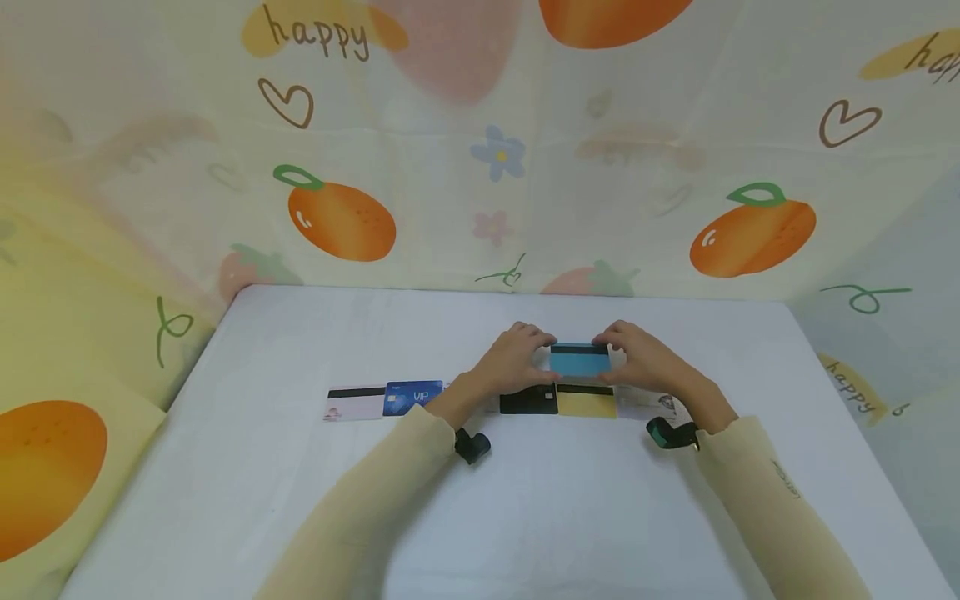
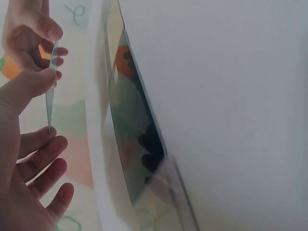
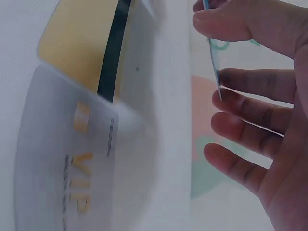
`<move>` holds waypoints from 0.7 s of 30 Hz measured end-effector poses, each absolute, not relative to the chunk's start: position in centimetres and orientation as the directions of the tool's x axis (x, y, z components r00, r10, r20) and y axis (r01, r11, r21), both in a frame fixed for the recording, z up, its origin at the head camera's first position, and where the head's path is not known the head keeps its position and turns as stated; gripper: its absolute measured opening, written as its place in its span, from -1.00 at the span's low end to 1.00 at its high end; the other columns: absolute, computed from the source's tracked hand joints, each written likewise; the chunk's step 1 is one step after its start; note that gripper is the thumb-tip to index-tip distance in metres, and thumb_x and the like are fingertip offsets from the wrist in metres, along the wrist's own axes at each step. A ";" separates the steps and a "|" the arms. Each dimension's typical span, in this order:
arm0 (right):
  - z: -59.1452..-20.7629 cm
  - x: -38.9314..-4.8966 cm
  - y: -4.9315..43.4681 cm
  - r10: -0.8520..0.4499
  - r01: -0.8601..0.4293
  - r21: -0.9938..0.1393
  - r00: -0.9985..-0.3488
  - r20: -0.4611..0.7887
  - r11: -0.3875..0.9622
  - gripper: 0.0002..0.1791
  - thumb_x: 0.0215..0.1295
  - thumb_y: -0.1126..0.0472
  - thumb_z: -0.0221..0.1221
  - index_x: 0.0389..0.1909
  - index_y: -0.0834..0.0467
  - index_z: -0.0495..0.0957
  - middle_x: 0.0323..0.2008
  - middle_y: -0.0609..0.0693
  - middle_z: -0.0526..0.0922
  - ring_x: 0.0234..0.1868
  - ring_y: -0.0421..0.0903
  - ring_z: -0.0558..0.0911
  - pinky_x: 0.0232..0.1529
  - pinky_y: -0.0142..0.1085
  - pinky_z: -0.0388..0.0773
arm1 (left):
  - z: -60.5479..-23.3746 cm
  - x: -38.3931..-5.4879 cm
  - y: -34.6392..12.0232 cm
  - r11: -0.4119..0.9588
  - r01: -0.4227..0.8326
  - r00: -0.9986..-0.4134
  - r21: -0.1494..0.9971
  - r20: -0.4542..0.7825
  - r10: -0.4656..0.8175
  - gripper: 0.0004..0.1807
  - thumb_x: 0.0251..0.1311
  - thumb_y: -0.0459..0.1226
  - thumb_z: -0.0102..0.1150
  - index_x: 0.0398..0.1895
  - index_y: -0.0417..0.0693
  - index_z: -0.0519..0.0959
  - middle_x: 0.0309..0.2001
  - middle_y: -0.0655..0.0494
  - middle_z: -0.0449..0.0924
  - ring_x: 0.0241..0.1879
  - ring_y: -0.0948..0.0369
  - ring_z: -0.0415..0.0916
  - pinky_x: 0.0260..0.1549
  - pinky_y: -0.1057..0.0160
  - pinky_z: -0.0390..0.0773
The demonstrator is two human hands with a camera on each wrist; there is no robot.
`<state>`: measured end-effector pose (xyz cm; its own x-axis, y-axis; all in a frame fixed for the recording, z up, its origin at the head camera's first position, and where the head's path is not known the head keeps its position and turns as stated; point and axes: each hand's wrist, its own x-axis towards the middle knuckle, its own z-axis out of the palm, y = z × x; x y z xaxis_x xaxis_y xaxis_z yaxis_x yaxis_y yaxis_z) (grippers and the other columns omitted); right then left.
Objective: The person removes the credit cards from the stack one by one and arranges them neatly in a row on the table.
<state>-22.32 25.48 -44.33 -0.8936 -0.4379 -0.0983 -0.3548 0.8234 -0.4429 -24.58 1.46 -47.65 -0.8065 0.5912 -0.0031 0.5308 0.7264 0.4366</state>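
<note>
Between my two hands a light-blue card (image 1: 579, 364) with a dark stripe along its top is held up over the far side of a row of cards. My left hand (image 1: 513, 360) pinches its left end between thumb and fingers, and my right hand (image 1: 642, 360) pinches its right end. Both wrist views show the blue card (image 2: 50, 108) nearly edge-on. Below the hands lie a black card (image 1: 528, 401) and a gold card (image 1: 587, 403) with a dark stripe. In the right wrist view a silver VIP card (image 3: 67, 154) adjoins the gold one.
The row continues left with a blue VIP card (image 1: 411, 395) and a white striped card (image 1: 352, 405); my left wrist hides part of it. All lie on a white-covered table (image 1: 540, 517). A fruit-printed cloth (image 1: 450, 208) hangs behind the table's far edge.
</note>
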 end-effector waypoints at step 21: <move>-43.9 -17.0 30.6 -0.374 -0.308 -0.395 -0.922 -0.101 0.866 -0.43 0.04 0.10 0.40 0.05 0.29 0.56 0.01 0.23 0.55 0.02 0.18 0.50 0.07 0.17 0.51 | -48.1 -21.1 7.4 0.692 0.642 -0.738 0.331 0.022 0.674 -0.34 0.12 0.19 0.23 0.24 0.11 0.50 0.13 0.18 0.57 0.17 0.18 0.42 0.12 0.21 0.45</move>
